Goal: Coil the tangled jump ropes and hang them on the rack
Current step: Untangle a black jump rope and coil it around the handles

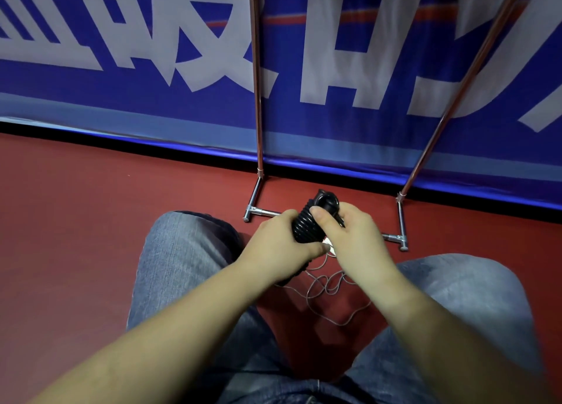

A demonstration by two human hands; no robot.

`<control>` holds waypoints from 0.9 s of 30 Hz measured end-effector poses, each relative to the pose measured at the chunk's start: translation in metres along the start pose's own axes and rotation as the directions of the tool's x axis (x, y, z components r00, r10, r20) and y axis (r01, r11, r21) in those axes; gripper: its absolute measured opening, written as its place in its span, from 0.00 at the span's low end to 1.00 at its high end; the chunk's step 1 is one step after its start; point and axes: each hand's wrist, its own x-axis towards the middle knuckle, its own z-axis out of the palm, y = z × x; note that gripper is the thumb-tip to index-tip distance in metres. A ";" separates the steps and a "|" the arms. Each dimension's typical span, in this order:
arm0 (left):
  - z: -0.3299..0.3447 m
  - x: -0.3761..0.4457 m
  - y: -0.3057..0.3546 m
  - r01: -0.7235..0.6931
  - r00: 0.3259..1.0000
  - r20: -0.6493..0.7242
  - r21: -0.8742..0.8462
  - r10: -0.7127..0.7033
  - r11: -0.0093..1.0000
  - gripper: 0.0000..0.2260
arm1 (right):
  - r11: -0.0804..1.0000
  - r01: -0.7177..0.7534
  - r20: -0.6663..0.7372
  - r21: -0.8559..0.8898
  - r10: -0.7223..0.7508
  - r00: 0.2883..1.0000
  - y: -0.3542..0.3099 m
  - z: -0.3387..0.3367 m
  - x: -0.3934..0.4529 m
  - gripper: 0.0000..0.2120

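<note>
**Holding: jump rope handles, rope loose on floor**

Blue banner (152,69) with white lettering, along the far edge of the red floor (60,221). Metal rack (258,99), two uprights on a low base, just beyond my hands. My knees, in jeans (182,251), either side. My left hand (279,242) wraps the ribbed black handles (305,225); my right hand (349,236) pinches their upper end, thumb on top. Thin rope (322,285) lies tangled on the floor below.
</note>
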 end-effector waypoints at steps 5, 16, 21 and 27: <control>-0.018 -0.001 0.002 0.137 0.928 0.372 -0.374 0.012 0.917 0.07 | 0.994 0.024 0.104 0.105 -0.035 0.994 -0.006 -0.012 -0.002 0.07; -0.027 0.005 0.009 0.526 0.719 0.695 -0.567 0.024 0.634 0.30 | 0.939 0.043 0.201 0.341 -0.117 0.973 -0.018 -0.017 -0.009 0.16; -0.031 0.006 0.006 0.535 0.696 0.718 -0.533 0.014 0.655 0.28 | 0.941 0.039 0.257 0.336 -0.131 0.957 -0.025 -0.019 -0.012 0.15; -0.033 0.004 0.006 0.486 0.751 0.660 -0.555 0.002 0.675 0.25 | 0.952 0.059 0.195 0.301 -0.122 0.973 -0.024 -0.014 -0.015 0.05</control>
